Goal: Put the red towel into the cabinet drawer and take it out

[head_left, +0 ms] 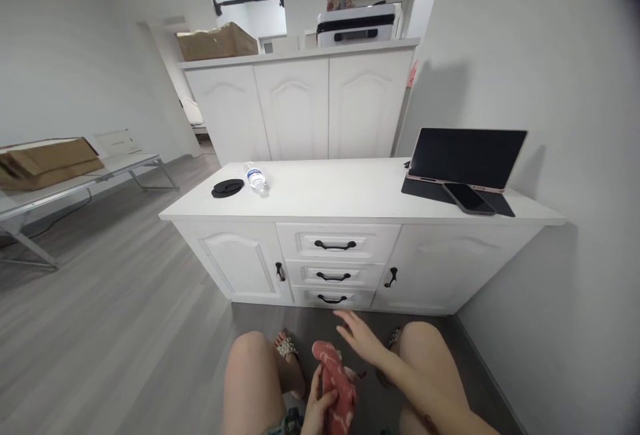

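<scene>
A soft, round-tipped red cloth (340, 380) with pale lines is between the knees (253, 354), gripped by the left hand (316, 405), fingers curled; the right hand (357, 334), fingers loosely spread, hovers near panelled white drawers (373, 238) with curved black handles (335, 246).

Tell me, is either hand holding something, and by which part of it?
The left hand holds a pinkish-red patterned cloth item around its middle, leaving its far end free. The right hand is open, with nothing visible in it.

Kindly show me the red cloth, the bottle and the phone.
Red cloth (343, 387), head view: its patterned middle.
Bottle (257, 179), head view: middle of its body.
Phone (469, 198), head view: middle of its dark screen.
</scene>
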Action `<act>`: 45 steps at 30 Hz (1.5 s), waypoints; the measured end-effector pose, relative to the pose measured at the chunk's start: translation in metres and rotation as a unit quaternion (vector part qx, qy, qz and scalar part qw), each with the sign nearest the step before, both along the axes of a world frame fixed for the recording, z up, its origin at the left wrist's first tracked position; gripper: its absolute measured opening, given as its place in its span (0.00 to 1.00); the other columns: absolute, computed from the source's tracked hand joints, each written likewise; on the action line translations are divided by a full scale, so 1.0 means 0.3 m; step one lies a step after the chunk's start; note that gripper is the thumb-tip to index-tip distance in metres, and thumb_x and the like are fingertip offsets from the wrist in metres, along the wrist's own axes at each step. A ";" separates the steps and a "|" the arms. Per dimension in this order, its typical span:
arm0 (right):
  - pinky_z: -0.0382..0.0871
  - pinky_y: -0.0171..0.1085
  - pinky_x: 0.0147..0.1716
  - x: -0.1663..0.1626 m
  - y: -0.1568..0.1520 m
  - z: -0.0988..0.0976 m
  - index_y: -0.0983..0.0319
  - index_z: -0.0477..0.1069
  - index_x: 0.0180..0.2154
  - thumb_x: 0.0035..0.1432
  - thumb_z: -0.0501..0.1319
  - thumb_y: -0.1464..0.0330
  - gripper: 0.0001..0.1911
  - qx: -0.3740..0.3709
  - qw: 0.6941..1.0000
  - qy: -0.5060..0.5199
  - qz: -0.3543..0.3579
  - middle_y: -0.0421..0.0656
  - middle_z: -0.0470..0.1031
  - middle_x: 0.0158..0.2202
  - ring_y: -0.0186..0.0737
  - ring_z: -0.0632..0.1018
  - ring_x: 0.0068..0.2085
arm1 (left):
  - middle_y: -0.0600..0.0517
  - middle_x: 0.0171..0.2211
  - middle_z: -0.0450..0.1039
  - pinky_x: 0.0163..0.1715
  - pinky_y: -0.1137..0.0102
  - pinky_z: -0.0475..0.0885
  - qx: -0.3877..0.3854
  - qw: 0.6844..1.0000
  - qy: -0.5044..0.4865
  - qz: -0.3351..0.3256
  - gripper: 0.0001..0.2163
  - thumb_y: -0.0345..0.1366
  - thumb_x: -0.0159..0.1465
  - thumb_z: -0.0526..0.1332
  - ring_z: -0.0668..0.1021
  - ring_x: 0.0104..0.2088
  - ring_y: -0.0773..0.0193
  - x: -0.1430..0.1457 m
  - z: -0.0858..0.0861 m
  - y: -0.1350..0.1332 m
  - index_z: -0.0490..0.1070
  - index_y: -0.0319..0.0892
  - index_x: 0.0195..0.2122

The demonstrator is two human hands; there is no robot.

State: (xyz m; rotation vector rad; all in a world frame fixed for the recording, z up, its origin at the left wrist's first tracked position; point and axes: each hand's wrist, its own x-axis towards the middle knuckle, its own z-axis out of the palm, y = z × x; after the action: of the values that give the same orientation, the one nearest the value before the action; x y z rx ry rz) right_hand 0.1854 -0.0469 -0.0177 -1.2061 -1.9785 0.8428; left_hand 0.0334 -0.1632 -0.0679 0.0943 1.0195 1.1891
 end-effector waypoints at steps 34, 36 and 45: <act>0.71 0.46 0.44 -0.030 -0.064 0.052 0.62 0.65 0.50 0.62 0.57 0.62 0.17 -0.420 0.793 0.429 -0.103 0.46 0.68 0.50 0.41 0.73 0.46 | 0.40 0.41 0.78 0.47 0.60 0.70 0.014 0.987 -0.066 -0.143 0.21 0.47 0.57 0.63 0.80 0.40 0.53 0.024 0.154 0.281 0.72 0.35 0.45; 0.71 0.47 0.44 -0.030 -0.058 0.053 0.62 0.65 0.51 0.62 0.57 0.62 0.18 -0.418 0.797 0.425 -0.097 0.47 0.68 0.50 0.42 0.73 0.46 | 0.44 0.37 0.79 0.45 0.61 0.71 0.021 0.989 -0.068 -0.130 0.16 0.42 0.55 0.65 0.80 0.37 0.56 0.024 0.166 0.287 0.73 0.37 0.41; 0.71 0.42 0.33 -0.028 0.133 -0.027 0.60 0.67 0.40 0.51 0.60 0.54 0.20 -0.288 0.916 0.229 -0.160 0.43 0.76 0.33 0.43 0.78 0.33 | 0.50 0.27 0.78 0.36 0.66 0.71 0.089 0.990 0.072 -0.083 0.13 0.28 0.44 0.69 0.78 0.27 0.60 -0.081 0.266 0.443 0.72 0.39 0.31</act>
State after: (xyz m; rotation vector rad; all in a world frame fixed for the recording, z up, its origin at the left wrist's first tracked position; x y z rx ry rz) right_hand 0.1770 -0.0069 -0.0259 -1.4334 -1.1430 1.4339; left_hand 0.0091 -0.0302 0.0118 0.4036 1.0083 1.1307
